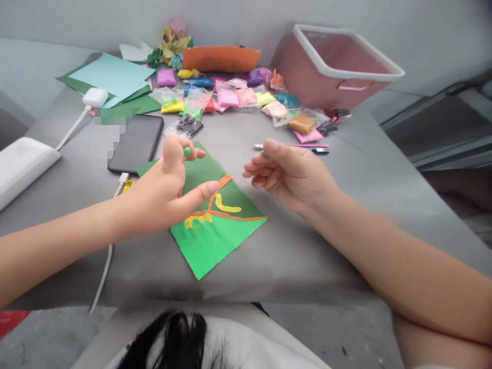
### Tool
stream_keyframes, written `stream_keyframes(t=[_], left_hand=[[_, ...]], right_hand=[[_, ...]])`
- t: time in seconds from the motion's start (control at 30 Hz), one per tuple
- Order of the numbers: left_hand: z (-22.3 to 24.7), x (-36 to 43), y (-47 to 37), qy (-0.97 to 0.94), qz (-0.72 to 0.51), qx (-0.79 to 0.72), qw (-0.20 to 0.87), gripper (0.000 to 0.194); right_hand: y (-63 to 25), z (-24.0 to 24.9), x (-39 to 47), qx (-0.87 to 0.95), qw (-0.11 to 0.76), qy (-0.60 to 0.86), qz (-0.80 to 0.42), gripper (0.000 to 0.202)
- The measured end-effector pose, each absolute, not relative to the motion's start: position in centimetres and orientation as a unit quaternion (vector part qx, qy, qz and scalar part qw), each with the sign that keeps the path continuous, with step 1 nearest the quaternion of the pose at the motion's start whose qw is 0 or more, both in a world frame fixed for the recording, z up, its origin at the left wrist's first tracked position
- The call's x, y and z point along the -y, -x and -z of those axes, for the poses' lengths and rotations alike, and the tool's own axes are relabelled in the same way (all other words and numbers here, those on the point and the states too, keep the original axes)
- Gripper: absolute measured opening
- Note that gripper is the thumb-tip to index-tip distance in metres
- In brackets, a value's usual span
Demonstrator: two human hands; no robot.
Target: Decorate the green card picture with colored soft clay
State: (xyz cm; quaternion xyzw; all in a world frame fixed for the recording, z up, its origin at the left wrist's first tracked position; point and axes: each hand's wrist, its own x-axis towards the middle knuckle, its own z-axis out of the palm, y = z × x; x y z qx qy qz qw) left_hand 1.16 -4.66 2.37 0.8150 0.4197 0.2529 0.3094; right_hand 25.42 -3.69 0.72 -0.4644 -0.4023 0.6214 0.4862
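Note:
A dark green sheet [246, 197] lies on the grey table, its near part covered in bright green clay [211, 246] with orange lines and yellow shapes. My left hand [169, 189] hovers over the sheet's left side, thumb stretched out, and a small green clay piece [186, 151] is held at its curled index finger. To the right of the sheet, my right hand [288, 174] is raised with thumb and index finger pinched on another bit of green clay [263, 152]; its other fingers are loosely curled.
Bagged colored clay [228, 98] spreads across the back, before an orange tray [221, 59]. A pink basket [338, 66] stands back right. Tools [321, 150] lie behind my right hand. Left are a phone [138, 143], a white power bank [26, 166], a cable and paper sheets [111, 77].

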Motion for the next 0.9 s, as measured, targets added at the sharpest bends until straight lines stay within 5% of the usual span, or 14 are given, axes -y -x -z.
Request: stream_keyframes(t=[0.23, 0.43, 0.6, 0.83, 0.9], left_hand=[[-2.6, 2.5, -4.0, -0.754, -0.317, -0.398, 0.416, 0.043], [-0.8, 2.0, -4.5, -0.710, -0.363, -0.392, 0.458, 0.043], [-0.9, 2.9, -3.3, -0.703, -0.348, -0.392, 0.481, 0.041], [-0.5, 2.7, -3.1, -0.686, -0.352, -0.372, 0.517, 0.034], [-0.4, 2.6, -3.0, -0.681, -0.351, -0.377, 0.520, 0.034]], right_hand=[[-24.9, -0.8, 4.5, 0.462, 0.505, 0.447, -0.577, 0.021], [-25.0, -0.6, 4.9, 0.523, 0.457, 0.487, -0.529, 0.052], [-24.9, -0.3, 4.8, 0.552, 0.483, 0.497, -0.463, 0.017], [-25.0, 0.2, 4.7, 0.589, 0.487, 0.442, -0.470, 0.011], [-25.1, 0.3, 4.7, 0.599, 0.483, 0.447, -0.456, 0.024]])
